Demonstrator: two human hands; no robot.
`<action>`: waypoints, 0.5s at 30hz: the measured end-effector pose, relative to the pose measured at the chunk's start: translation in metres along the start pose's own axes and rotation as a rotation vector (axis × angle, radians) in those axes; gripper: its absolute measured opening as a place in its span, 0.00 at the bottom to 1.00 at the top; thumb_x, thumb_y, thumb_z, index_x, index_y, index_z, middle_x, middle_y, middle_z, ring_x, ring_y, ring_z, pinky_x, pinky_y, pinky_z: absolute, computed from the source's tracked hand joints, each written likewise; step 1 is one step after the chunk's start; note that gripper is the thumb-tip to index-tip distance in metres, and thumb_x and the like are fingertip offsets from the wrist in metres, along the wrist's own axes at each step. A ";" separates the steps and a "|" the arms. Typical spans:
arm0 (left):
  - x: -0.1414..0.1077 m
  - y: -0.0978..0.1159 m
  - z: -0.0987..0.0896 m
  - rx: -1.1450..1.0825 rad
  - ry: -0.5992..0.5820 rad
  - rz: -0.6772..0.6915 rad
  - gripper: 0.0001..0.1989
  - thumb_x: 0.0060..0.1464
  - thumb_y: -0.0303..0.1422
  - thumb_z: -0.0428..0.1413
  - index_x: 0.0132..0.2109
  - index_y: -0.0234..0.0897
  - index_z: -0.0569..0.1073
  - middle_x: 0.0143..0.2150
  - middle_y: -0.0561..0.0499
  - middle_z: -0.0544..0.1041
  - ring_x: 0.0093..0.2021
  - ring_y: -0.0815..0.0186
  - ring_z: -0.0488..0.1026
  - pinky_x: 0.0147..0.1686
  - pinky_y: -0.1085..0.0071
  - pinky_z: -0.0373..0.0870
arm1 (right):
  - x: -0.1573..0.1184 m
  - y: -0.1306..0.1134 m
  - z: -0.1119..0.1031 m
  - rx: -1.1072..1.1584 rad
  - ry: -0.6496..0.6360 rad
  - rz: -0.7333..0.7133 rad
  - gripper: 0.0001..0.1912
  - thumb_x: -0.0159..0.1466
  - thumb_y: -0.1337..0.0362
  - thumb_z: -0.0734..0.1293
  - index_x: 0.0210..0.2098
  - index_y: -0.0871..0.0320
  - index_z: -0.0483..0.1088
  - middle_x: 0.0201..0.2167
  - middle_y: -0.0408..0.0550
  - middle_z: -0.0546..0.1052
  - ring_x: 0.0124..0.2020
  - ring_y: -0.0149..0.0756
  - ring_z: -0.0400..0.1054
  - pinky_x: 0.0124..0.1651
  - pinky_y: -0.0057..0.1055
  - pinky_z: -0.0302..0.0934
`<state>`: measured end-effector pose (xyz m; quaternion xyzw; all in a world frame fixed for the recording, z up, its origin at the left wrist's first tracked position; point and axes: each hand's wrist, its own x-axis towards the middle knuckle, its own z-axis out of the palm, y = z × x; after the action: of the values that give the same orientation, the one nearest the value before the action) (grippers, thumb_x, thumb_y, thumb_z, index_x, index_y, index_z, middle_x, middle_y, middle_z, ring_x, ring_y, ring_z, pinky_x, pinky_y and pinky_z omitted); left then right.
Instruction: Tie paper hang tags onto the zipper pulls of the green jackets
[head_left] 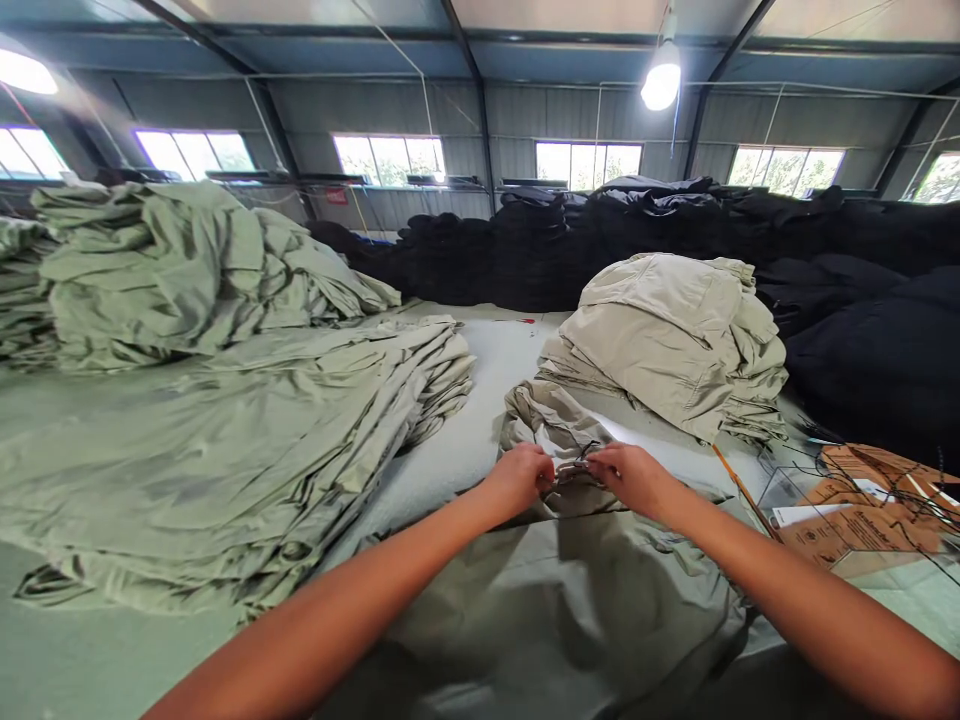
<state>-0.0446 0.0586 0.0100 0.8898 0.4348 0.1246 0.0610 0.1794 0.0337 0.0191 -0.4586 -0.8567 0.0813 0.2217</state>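
A grey-green garment point(577, 590) lies spread on the table just in front of me, its far part bunched up. My left hand point(529, 472) is closed at the left side of the garment's gathered edge, fingers pinched on the cloth. Opposite it, my right hand point(619, 472) pinches at the same edge, near a thin dark cord point(586, 452). A small gap separates the two hands, with folded cloth between them. The fingertips are partly hidden.
Green garments point(225, 440) lie stacked at left, with a taller heap point(165, 260) behind. A beige pile point(667, 330) stands right of centre. Black garments point(517, 250) line the back. Brown cardboard tags point(862, 530) with black strings and an orange pencil-like stick point(742, 487) lie at right.
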 end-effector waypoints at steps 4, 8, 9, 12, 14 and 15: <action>-0.010 0.007 -0.014 0.006 0.043 0.113 0.06 0.54 0.25 0.55 0.33 0.38 0.77 0.36 0.49 0.77 0.43 0.60 0.69 0.44 0.67 0.63 | 0.019 -0.004 -0.001 -0.033 0.097 0.123 0.15 0.69 0.64 0.58 0.38 0.59 0.75 0.36 0.53 0.73 0.34 0.37 0.68 0.37 0.31 0.57; -0.020 0.007 -0.028 -0.051 0.170 0.313 0.09 0.61 0.30 0.51 0.36 0.38 0.76 0.37 0.48 0.77 0.44 0.61 0.69 0.48 0.65 0.63 | 0.039 -0.015 0.009 0.025 0.115 0.139 0.10 0.66 0.66 0.61 0.42 0.60 0.73 0.38 0.53 0.73 0.36 0.38 0.68 0.37 0.31 0.56; -0.022 0.007 -0.031 -0.068 0.211 0.339 0.10 0.62 0.31 0.50 0.37 0.38 0.75 0.37 0.48 0.77 0.44 0.61 0.69 0.49 0.65 0.63 | 0.044 -0.015 0.011 0.056 0.095 0.119 0.08 0.65 0.65 0.63 0.41 0.59 0.73 0.37 0.52 0.74 0.36 0.38 0.68 0.36 0.31 0.56; -0.022 0.006 -0.033 -0.131 0.322 0.296 0.10 0.63 0.30 0.48 0.38 0.38 0.74 0.46 0.46 0.75 0.51 0.59 0.67 0.53 0.62 0.62 | 0.055 -0.011 0.012 0.165 -0.010 0.022 0.06 0.61 0.64 0.68 0.37 0.58 0.76 0.33 0.47 0.74 0.33 0.34 0.67 0.36 0.28 0.58; -0.021 0.004 -0.031 -0.221 0.315 0.224 0.10 0.62 0.30 0.46 0.40 0.38 0.71 0.54 0.45 0.71 0.55 0.59 0.65 0.55 0.62 0.62 | 0.058 -0.004 0.008 0.234 -0.086 -0.037 0.08 0.64 0.63 0.66 0.36 0.58 0.76 0.30 0.45 0.73 0.31 0.31 0.66 0.34 0.26 0.58; -0.019 0.002 -0.029 -0.267 0.287 0.194 0.10 0.62 0.29 0.44 0.41 0.38 0.70 0.54 0.45 0.71 0.54 0.60 0.66 0.54 0.63 0.63 | 0.057 -0.001 0.005 0.263 -0.123 -0.059 0.11 0.66 0.62 0.63 0.36 0.59 0.77 0.28 0.44 0.72 0.29 0.30 0.64 0.32 0.26 0.58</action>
<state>-0.0622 0.0420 0.0356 0.8847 0.3310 0.3116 0.1034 0.1489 0.0803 0.0319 -0.3943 -0.8637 0.2142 0.2293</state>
